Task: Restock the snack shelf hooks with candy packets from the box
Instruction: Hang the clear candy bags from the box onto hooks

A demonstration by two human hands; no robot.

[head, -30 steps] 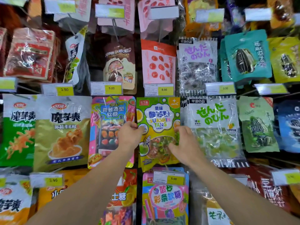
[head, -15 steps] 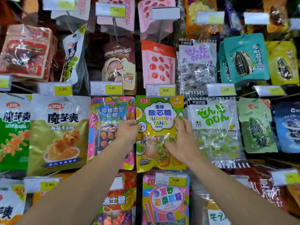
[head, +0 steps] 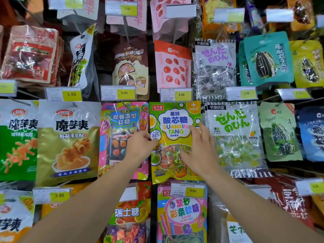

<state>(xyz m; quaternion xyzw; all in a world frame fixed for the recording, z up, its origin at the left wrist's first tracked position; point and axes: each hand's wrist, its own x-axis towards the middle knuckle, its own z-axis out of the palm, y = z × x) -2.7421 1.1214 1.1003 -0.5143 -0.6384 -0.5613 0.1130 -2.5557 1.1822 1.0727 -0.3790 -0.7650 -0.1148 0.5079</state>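
A green and yellow candy packet marked SUANXIN TANG (head: 175, 120) hangs in the middle of the shelf wall, below a 5.00 price tag (head: 176, 94). My left hand (head: 140, 146) grips the packet's left edge with curled fingers. My right hand (head: 198, 148) lies on the packet's right side, fingers spread over its front near the clear window. The hook that carries the packet is hidden behind the price tag. The box is out of view.
Packed hooks surround the packet: a pink gummy packet (head: 122, 137) at its left, a clear green-lettered candy bag (head: 233, 137) at its right, a pink strip-candy packet (head: 182, 213) below, a pink tomato-print packet (head: 172, 65) above. Price tags jut out on rails.
The green and yellow packet has risen and straightened, its top now just under the price tag. Both hands moved up with it, the right hand sliding higher on its right side.
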